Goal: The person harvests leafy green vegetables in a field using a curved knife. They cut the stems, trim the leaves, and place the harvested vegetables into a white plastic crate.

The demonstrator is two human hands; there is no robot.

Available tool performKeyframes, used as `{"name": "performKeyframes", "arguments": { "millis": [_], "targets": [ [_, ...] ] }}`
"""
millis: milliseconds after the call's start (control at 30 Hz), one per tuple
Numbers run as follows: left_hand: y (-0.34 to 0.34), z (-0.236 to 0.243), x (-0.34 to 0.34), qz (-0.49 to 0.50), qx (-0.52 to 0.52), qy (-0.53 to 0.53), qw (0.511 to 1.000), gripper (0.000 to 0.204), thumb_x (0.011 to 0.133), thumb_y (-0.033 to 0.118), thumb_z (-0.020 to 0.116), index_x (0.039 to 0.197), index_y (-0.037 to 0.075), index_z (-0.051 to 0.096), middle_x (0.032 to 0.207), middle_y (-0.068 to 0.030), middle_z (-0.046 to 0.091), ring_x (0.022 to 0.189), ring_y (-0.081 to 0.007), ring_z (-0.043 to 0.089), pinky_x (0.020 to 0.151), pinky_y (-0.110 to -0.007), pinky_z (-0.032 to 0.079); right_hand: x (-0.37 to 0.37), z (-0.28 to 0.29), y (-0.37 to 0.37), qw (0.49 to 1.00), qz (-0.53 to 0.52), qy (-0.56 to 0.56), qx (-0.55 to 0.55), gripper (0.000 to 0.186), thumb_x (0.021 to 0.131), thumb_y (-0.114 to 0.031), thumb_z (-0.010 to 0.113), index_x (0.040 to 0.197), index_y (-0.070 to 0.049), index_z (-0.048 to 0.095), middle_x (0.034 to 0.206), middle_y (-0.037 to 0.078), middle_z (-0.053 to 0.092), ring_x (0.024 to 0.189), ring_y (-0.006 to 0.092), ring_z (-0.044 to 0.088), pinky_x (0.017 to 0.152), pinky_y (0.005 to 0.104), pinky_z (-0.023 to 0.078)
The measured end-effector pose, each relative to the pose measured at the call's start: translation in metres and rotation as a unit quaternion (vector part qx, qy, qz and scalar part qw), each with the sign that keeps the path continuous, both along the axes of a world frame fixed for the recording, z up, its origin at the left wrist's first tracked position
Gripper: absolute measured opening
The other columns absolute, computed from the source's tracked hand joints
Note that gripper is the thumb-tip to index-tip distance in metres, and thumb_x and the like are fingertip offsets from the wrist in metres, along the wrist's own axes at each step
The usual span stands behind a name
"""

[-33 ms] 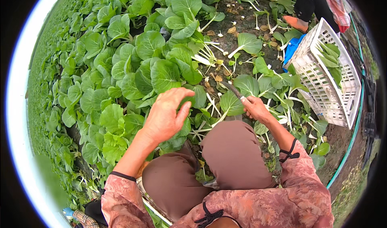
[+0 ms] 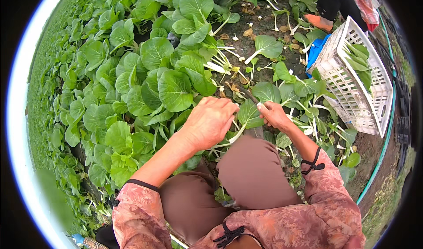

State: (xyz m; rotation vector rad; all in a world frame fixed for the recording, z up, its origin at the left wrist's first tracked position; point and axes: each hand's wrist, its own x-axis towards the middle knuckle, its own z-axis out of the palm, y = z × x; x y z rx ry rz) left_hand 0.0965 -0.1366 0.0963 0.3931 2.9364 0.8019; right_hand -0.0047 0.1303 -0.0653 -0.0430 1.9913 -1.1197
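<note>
My left hand (image 2: 209,121) is above the leafy greens, fingers curled, with a small pale bit at the fingertips that I cannot identify. Just to its right, my right hand (image 2: 275,117) grips a dark curved-bladed knife (image 2: 246,92) by its handle, the blade tilted up and left. A broad leaf with a white stalk (image 2: 250,116) lies between the hands, above my knees (image 2: 255,174). Dense rosette plants (image 2: 174,90) cover the left, and loose leaves and white stalk pieces (image 2: 220,66) lie on the soil.
A white plastic crate (image 2: 361,99) holding leaves stands at the right beside a blue item (image 2: 317,50). A co-worker's leg (image 2: 330,4) and orange footwear (image 2: 317,22) are at top right. A green hose (image 2: 387,117) runs along the edge. Another person's blue glove (image 2: 78,239) shows bottom left.
My left hand has moved right, closer to the knife, and its fingers have curled in. My right hand has shifted slightly left and up, still gripping the knife.
</note>
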Motion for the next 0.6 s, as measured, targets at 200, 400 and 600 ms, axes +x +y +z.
{"name": "performKeyframes", "arguments": {
  "millis": [200, 400, 600],
  "targets": [
    [0.041, -0.110, -0.087, -0.156, -0.225, -0.098, 0.957, 0.020, 0.082, 0.010, 0.058, 0.100, 0.005, 0.064, 0.100, -0.0116, 0.064, 0.100, -0.0272, 0.061, 0.095, -0.042, 0.042, -0.035, -0.045, -0.053, 0.995, -0.070, 0.054, -0.048, 0.036, 0.094, -0.035, 0.059, 0.087, 0.000, 0.058, 0.071, 0.007, 0.062, 0.060, 0.0146, 0.058, 0.052, 0.0312, 0.046],
    [0.006, -0.181, -0.162, -0.042, -0.397, -0.156, 0.904, 0.026, 0.086, 0.018, 0.058, 0.110, 0.009, 0.067, 0.115, -0.0097, 0.065, 0.114, -0.0251, 0.058, 0.104, -0.043, 0.036, -0.033, -0.098, -0.106, 0.985, -0.138, 0.049, -0.094, 0.034, 0.093, -0.032, 0.061, 0.081, -0.001, 0.055, 0.069, 0.010, 0.060, 0.058, 0.0196, 0.055, 0.058, 0.0373, 0.046],
    [-0.044, -0.227, -0.184, -0.029, -0.458, -0.195, 0.867, 0.037, 0.086, 0.020, 0.058, 0.120, 0.012, 0.069, 0.149, -0.0112, 0.042, 0.140, -0.0326, 0.032, 0.116, -0.051, 0.017, -0.044, -0.137, -0.118, 0.967, -0.173, 0.182, -0.050, 0.037, 0.091, -0.035, 0.063, 0.083, -0.002, 0.052, 0.075, 0.018, 0.061, 0.067, 0.0330, 0.058, 0.064, 0.0440, 0.046]
  ]
}}
